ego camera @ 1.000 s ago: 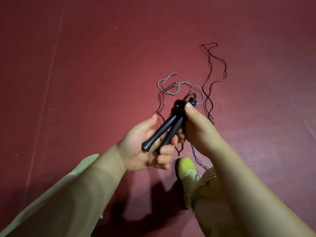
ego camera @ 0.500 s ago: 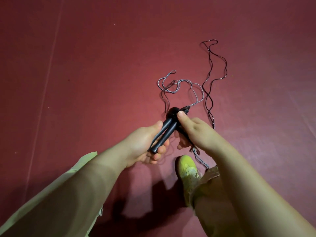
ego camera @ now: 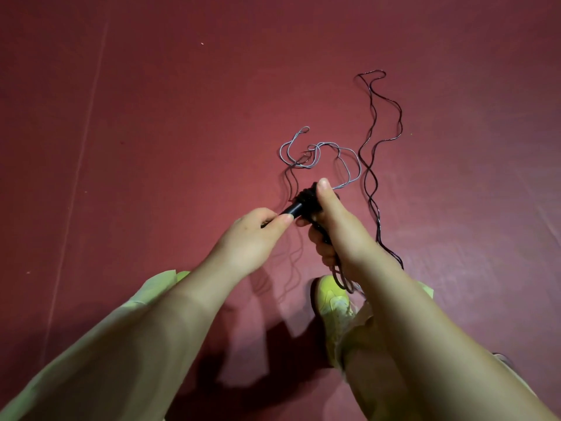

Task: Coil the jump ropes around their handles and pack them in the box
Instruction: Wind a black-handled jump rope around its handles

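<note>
Dark red floor mat fills the view, with a faint seam running near-to-far down the left side.

Near edge: 2 bare forearms reach in over pale green trouser legs. A yellow-green shoe sits on the mat just near the hands, between the arms.

Black jump rope trails in wavy doubled strands from the right hand out to the far right, ending in a loop. A grey jump rope lies in loose tangled loops on the mat just beyond the hands.

Right hand: fingers curled around rope strands that hang down toward the shoe, thumb extended up against the wrapped black bundle.

Left hand: fingers and thumb clenched around the near end of the black handles. Only 1 short stretch of handle shows between the hands; cannot tell how many handles are gripped.

Handles are held in the air at centre, above the mat.
</note>
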A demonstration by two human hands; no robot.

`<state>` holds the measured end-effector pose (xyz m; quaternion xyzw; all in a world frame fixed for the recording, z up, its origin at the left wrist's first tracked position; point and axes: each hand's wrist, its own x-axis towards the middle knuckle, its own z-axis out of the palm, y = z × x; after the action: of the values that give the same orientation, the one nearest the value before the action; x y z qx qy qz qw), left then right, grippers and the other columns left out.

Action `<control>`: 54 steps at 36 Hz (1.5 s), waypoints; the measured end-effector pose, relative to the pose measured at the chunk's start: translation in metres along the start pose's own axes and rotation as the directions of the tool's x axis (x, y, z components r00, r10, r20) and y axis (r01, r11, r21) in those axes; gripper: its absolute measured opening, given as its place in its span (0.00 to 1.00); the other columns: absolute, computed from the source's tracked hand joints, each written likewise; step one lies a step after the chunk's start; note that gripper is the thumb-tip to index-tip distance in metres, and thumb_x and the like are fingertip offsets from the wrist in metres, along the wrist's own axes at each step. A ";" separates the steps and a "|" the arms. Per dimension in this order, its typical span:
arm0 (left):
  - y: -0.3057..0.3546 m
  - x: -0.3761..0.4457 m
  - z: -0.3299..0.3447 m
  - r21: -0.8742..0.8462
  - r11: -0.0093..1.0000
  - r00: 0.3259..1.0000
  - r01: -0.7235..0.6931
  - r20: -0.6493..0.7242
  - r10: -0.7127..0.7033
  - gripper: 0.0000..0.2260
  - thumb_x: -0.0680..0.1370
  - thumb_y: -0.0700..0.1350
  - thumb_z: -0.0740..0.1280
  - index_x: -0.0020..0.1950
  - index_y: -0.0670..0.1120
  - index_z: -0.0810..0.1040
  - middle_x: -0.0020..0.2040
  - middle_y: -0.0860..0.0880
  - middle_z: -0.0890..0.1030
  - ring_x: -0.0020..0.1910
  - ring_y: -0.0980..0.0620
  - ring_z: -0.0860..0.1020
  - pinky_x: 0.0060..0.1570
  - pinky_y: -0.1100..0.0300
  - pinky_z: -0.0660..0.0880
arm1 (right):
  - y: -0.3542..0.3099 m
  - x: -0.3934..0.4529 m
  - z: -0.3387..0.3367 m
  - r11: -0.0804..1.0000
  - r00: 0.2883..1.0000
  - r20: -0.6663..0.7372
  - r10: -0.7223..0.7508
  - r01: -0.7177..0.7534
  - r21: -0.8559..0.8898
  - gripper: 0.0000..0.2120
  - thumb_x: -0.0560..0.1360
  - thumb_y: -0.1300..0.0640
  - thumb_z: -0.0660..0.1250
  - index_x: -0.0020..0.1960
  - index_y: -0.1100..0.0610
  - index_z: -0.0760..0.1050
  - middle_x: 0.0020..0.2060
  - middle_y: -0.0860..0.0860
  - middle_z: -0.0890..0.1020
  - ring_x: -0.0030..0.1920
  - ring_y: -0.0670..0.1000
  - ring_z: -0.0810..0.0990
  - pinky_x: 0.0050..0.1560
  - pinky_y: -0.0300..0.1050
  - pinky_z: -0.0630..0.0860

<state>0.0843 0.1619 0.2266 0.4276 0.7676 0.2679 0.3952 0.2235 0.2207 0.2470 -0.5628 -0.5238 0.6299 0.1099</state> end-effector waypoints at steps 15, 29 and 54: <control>0.012 -0.014 -0.007 -0.610 0.692 0.849 0.386 0.528 -0.008 0.09 0.72 0.49 0.66 0.46 0.45 0.74 0.30 0.51 0.78 0.31 0.51 0.73 0.31 0.59 0.75 | -0.004 -0.007 -0.002 0.961 0.965 -0.076 -0.253 0.259 0.096 0.18 0.70 0.40 0.58 0.31 0.52 0.62 0.23 0.45 0.62 0.24 0.46 0.57 0.27 0.40 0.54; 0.009 -0.021 -0.003 -0.667 0.363 0.610 0.650 0.744 0.273 0.23 0.77 0.59 0.53 0.42 0.44 0.79 0.27 0.52 0.68 0.25 0.54 0.67 0.31 0.61 0.68 | -0.002 0.000 -0.011 0.925 0.934 0.099 -0.343 0.318 0.208 0.22 0.67 0.31 0.60 0.31 0.49 0.73 0.28 0.55 0.68 0.28 0.52 0.64 0.32 0.48 0.58; -0.002 -0.003 -0.001 -0.481 0.861 0.953 0.162 0.304 -0.010 0.17 0.83 0.52 0.52 0.45 0.44 0.75 0.33 0.50 0.73 0.31 0.53 0.70 0.35 0.60 0.67 | 0.008 0.010 -0.005 0.951 0.956 -0.099 -0.277 0.258 -0.168 0.24 0.82 0.42 0.52 0.40 0.57 0.75 0.23 0.45 0.69 0.24 0.45 0.65 0.30 0.42 0.63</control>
<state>0.0837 0.1581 0.2264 0.3099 0.6236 0.3739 0.6126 0.2279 0.2274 0.2358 -0.5304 -0.6346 0.5317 0.1825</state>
